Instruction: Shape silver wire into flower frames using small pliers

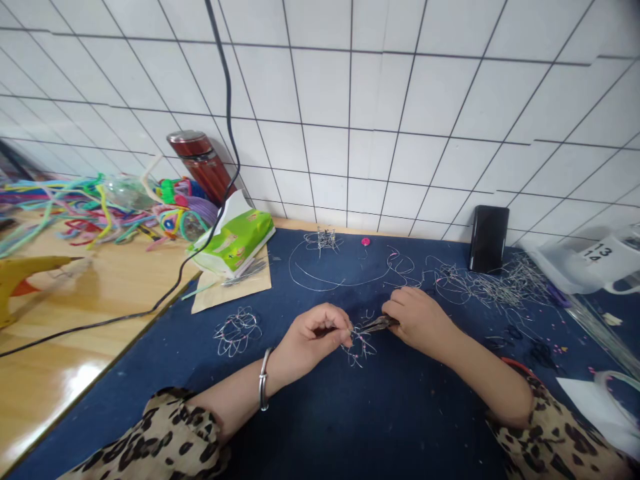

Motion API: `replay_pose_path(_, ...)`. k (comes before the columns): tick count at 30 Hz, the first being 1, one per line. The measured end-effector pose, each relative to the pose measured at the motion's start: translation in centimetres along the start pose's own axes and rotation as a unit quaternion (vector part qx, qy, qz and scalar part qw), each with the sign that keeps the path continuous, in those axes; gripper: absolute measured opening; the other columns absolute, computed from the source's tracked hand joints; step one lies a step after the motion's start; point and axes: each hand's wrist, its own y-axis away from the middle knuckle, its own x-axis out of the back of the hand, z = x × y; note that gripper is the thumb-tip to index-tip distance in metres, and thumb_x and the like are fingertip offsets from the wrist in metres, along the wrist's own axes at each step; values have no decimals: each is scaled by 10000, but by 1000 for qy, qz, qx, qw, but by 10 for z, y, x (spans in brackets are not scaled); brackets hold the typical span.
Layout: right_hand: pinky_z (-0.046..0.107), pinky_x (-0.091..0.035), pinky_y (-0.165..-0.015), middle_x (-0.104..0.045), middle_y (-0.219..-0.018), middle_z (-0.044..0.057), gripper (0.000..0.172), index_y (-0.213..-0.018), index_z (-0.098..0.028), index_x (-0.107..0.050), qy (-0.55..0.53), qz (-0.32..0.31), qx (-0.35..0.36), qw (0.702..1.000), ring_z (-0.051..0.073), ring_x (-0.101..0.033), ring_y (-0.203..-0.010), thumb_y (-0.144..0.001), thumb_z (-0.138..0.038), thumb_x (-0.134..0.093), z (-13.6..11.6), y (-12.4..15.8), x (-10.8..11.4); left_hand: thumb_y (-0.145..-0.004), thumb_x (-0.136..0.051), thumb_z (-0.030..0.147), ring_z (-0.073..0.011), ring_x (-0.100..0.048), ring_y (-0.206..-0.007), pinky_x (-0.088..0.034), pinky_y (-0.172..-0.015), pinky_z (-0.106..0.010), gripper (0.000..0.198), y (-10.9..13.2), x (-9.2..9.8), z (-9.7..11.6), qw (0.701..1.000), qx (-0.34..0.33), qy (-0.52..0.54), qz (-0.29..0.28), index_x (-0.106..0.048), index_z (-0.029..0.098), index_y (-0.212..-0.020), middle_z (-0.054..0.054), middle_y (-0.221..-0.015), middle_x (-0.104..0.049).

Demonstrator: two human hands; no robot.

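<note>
A: Evidently one head view only. Which step is in hand?
B: Wire bending, as it appears. The left hand [313, 333] pinches a small beaded wire piece [359, 348] between its fingertips, low over the middle of the blue mat [350, 427]. The right hand [419, 320] is clenched round pliers [379, 325], whose tips meet the wire.
A: Surroundings?
B: A similar wire flower [237, 331] lies left of the hands. Loose wire [493, 283] is heaped beyond the right hand, near a black phone [489, 238].
A: What does a further bend call for?
B: Probably a firm left pinch and a small turn of the pliers, since thin wire may slip or kink.
</note>
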Motion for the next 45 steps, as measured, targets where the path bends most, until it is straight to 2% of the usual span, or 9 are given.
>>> replay_pose_path(11,275,-309,-696,-532,-729,12,140,-754,-201,-555,-6,14,10,1000,140,-446,-727,-850,-253,-467,-1,1,-3,-802,-570,123,-104,-568,-677,-465,-638,-247,39,1,-1,0,1000,3,12,-14,-538,130,-780,-33,-780,-584)
replay_pose_path(18,295,-268,-653,-507,-672,16,273,-699,-190,-544,59,47,21,997,142,-410,-677,-896,-308,-396,0,0,4,-799,-580,143,-116,-594,-656,-461,-619,-252,68,2,-1,-4,999,40,20,-18,-519,135,-827,-32,-754,-597)
replay_pose_path(23,310,-236,-635,-494,-659,20,224,-756,-178,-568,123,95,58,986,147,-385,-675,-890,-284,-423,2,1,15,-799,-575,141,-124,-596,-631,-455,-598,-252,90,3,-2,-1,996,76,-11,-42,-507,124,-855,-36,-683,-621)
replay_pose_path(29,315,-214,-611,-467,-616,6,164,-785,-169,-584,163,135,109,971,135,-350,-648,-870,-244,-466,1,1,21,-791,-569,119,-114,-603,-605,-451,-582,-235,115,1,-3,3,991,110,2,-75,-487,121,-872,-19,-661,-619)
replay_pose_path(38,307,-213,-621,-476,-620,1,207,-682,-185,-540,100,97,81,987,143,-358,-658,-866,-245,-467,-2,0,12,-783,-570,113,-103,-593,-577,-407,-529,-199,146,0,-4,6,988,129,-13,-88,-470,128,-887,-17,-634,-638)
replay_pose_path(45,297,-226,-629,-515,-648,-1,243,-679,-199,-543,40,61,50,996,144,-375,-664,-878,-298,-446,-6,0,2,-786,-576,130,-94,-579,-556,-399,-524,-196,133,-1,-5,10,986,136,-16,-92,-478,125,-876,-19,-622,-646)
